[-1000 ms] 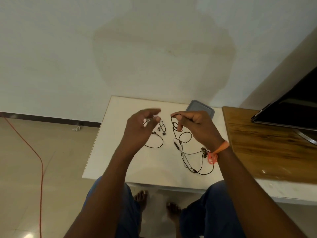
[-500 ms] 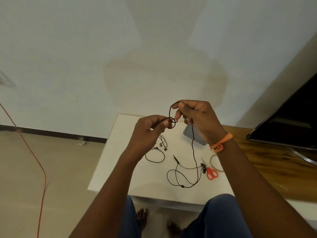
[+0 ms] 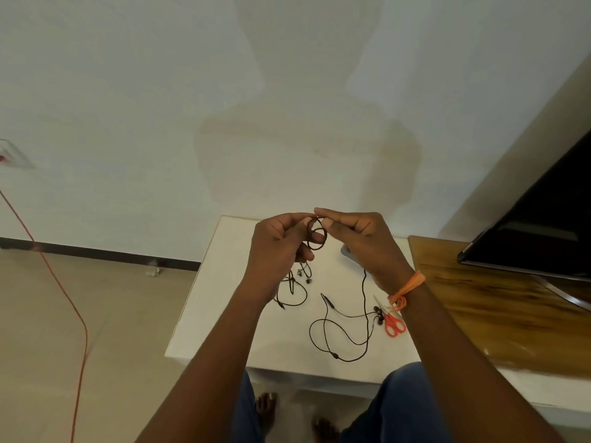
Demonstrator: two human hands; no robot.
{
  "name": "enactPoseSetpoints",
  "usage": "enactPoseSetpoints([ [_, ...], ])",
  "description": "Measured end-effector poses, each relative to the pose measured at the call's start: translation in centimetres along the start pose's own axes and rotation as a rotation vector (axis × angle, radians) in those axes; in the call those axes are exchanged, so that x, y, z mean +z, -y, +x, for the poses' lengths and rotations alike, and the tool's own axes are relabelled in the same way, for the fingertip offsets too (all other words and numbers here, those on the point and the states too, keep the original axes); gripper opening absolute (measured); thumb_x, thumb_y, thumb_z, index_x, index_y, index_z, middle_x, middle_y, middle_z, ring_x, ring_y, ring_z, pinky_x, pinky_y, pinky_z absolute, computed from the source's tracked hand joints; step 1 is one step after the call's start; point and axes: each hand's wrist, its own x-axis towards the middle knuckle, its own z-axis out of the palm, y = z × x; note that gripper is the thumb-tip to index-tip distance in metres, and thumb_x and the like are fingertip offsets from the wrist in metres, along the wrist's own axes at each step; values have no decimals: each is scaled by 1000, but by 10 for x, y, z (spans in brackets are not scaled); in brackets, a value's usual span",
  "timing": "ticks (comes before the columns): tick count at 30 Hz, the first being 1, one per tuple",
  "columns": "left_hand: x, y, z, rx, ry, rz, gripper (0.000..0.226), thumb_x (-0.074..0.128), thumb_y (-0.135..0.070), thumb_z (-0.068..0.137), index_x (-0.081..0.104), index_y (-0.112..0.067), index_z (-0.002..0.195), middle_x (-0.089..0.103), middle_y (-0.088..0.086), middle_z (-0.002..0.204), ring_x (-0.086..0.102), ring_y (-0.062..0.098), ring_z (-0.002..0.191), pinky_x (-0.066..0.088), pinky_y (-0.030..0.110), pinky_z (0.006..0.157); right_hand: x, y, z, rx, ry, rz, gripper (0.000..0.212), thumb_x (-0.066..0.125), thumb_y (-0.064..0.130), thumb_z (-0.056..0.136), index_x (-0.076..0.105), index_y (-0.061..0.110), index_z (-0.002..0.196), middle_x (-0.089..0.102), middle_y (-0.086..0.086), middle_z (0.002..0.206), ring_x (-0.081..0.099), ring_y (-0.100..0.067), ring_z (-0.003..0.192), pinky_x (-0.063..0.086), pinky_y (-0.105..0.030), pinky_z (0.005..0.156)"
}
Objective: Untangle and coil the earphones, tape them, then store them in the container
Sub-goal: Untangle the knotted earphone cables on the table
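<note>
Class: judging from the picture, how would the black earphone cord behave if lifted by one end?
Probably floppy: the earphone cord sprawls in loose curves on the table. Likely light, since fingertips alone hold its coil. It may spring open if released.

A home living room, as the television (image 3: pixel 540 219), wooden stand (image 3: pixel 479 314), tiled floor (image 3: pixel 48 346) and bare feet (image 3: pixel 265 407) indicated.

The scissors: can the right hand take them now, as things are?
Probably not yet: the right hand pinches the earphone coil with the left hand. The scissors lie uncovered under its wrist.
</note>
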Motion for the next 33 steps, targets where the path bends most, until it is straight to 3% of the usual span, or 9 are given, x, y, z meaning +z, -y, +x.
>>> enactPoseSetpoints([
  [3,9,5,-2,7,-105,129,30,66,-24,93,57,-18,121,71,0,98,66,14,65,56,36,71,0,2,-1,-10,8,-39,28,55,3,97,63,-2,123,58,22,53,57,10,49,41,-3,53],
  [5,15,13,-5,56,-246,276,45,72,-37,87,49,-24,123,56,-6,116,62,13,93,53,33,82,0,4,0,-5,-41,-50,21,58,6,95,71,2,112,73,11,87,68,7,76,46,-6,69],
  [7,18,16,-12,133,-355,405,46,74,-46,81,50,-26,115,47,-7,114,51,13,103,46,23,82,0,5,2,-6,-88,-50,18,61,9,94,74,6,105,74,4,99,69,3,90,48,-9,77],
  [11,21,11,-21,200,-311,261,20,76,-29,85,61,-17,90,53,6,80,47,4,57,37,9,45,2,8,1,11,-101,-5,19,59,6,95,73,-2,102,71,8,76,58,7,54,42,-6,54],
  [15,23,12,-26,299,-288,307,10,76,-21,85,66,-23,83,59,-9,72,49,7,53,36,15,51,8,5,0,71,-124,9,18,59,12,96,75,5,97,66,19,60,56,3,53,40,-8,51],
  [21,18,11,-25,294,-192,279,10,77,-18,83,70,-23,87,63,-5,80,46,8,50,37,14,51,13,2,-1,127,-153,50,17,63,22,94,78,14,93,63,-12,63,45,-6,49,32,-21,43],
  [25,19,7,-24,249,-207,256,5,73,-17,87,71,-18,82,66,-2,78,51,9,45,41,19,45,14,3,-1,131,-174,26,16,64,22,93,78,14,95,58,9,53,48,-3,49,37,-17,47],
  [30,5,0,-11,86,-168,327,8,68,-23,90,71,-19,84,69,-6,82,56,13,41,45,22,48,5,-15,2,206,-238,-72,44,68,29,90,55,25,132,62,5,102,56,-5,81,49,-30,75],
  [33,1,-7,-7,12,-114,410,13,69,-17,84,70,-13,72,69,3,71,53,11,37,43,16,43,9,-24,-4,73,-523,-395,50,78,31,78,51,21,118,47,4,110,48,-11,95,44,-32,83],
])
